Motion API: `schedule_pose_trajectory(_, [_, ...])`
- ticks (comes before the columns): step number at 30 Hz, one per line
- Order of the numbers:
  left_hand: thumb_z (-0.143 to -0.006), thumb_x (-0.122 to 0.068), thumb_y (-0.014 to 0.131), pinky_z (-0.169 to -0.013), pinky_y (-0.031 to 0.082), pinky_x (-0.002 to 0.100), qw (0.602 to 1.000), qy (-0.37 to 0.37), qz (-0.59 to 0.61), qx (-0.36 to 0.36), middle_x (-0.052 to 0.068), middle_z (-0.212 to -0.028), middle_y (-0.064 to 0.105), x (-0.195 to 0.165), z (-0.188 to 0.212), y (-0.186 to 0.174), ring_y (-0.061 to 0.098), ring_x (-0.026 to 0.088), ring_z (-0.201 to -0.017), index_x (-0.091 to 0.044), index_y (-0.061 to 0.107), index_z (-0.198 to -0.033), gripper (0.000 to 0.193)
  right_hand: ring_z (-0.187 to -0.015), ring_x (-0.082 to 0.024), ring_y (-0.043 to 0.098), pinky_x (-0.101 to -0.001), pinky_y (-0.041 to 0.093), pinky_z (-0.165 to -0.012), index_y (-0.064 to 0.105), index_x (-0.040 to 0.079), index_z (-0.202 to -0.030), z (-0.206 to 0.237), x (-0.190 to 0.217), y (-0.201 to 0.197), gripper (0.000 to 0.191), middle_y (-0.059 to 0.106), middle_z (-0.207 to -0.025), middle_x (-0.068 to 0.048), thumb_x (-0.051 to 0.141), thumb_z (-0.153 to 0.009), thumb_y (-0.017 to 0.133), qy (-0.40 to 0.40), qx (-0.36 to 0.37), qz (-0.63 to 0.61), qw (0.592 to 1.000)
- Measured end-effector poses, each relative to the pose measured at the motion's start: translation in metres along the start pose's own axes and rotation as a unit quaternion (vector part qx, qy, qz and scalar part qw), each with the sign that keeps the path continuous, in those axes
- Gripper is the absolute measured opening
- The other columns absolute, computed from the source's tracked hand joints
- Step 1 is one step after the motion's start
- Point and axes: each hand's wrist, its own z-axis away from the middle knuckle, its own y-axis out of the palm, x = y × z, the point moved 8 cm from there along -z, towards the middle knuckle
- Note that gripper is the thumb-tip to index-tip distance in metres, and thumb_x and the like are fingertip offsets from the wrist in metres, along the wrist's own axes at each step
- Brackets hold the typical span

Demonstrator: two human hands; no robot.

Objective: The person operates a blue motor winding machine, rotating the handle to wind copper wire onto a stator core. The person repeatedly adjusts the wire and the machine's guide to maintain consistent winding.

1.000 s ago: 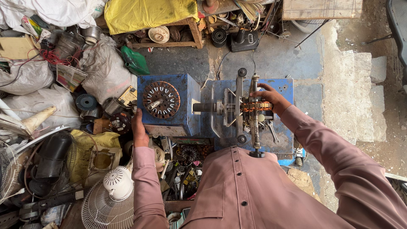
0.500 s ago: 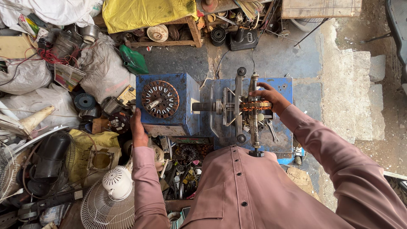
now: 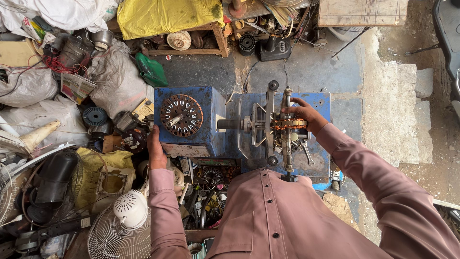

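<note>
The right hand [image 3: 306,116] rests on a copper-wound, ring-shaped coil former [image 3: 289,123] mounted on the blue metal winding machine [image 3: 316,103]. Its fingers curl over the top of the coil and press on it, though how tightly they clasp it I cannot tell. The coil sits directly under the fingertips, on a steel shaft [image 3: 235,124] whose long axis runs sideways from the right hand toward the left one. That shaft points at the blue box-shaped housing [image 3: 211,108] carrying a round slotted copper-and-steel disc [image 3: 181,115]. The left hand [image 3: 155,149] lies at the housing's near left corner, fingers loosely together against its edge, holding nothing visible. The right hand is plainly the nearer one to the coil.
</note>
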Motion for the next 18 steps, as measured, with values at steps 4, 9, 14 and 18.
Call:
schedule_pose_trajectory(4, [-0.083,-0.065,0.074,-0.096,0.048,0.037,1.000,0.001,-0.006,-0.001,0.005,-0.114,0.067,-0.0016,0.0008,0.0005,0.063,0.019,-0.109,-0.004,0.066,-0.121,0.072,-0.088,-0.030,0.075,-0.0412,0.067,-0.071,0.045,0.010,-0.151,-0.0007,-0.0003,-0.0008,0.089,0.069,-0.115,-0.024,0.005,-0.071,0.085,-0.004,-0.003,0.002,1.000])
schedule_pose_trajectory(9, [-0.083,-0.066,0.074,-0.097,0.048,0.038,1.000,0.000,-0.012,-0.004,0.005,-0.114,0.067,-0.0060,0.0042,0.0024,0.063,0.019,-0.110,-0.004,0.065,-0.122,0.074,-0.088,-0.030,0.075,-0.0420,0.067,-0.071,0.045,0.010,-0.150,-0.0017,-0.0008,-0.0003,0.089,0.069,-0.114,-0.023,0.005,-0.071,0.085,0.002,-0.001,0.001,1.000])
schedule_pose_trajectory(14, [-0.081,-0.066,0.074,-0.098,0.047,0.037,1.000,0.000,-0.008,-0.003,0.004,-0.116,0.069,-0.0064,0.0056,0.0036,0.063,0.019,-0.111,-0.005,0.066,-0.122,0.074,-0.088,-0.029,0.075,-0.0415,0.067,-0.071,0.045,0.011,-0.151,-0.0007,-0.0014,-0.0010,0.090,0.070,-0.113,-0.022,0.006,-0.071,0.085,0.000,-0.003,0.006,1.000])
schedule_pose_trajectory(18, [-0.084,-0.065,0.075,-0.095,0.048,0.038,1.000,-0.002,0.000,-0.002,0.005,-0.114,0.067,-0.0034,0.0040,0.0027,0.063,0.019,-0.108,-0.003,0.066,-0.121,0.072,-0.087,-0.029,0.075,-0.0427,0.066,-0.071,0.045,0.011,-0.151,-0.0003,-0.0021,-0.0010,0.090,0.070,-0.113,-0.023,0.006,-0.071,0.086,0.001,-0.002,0.002,1.000])
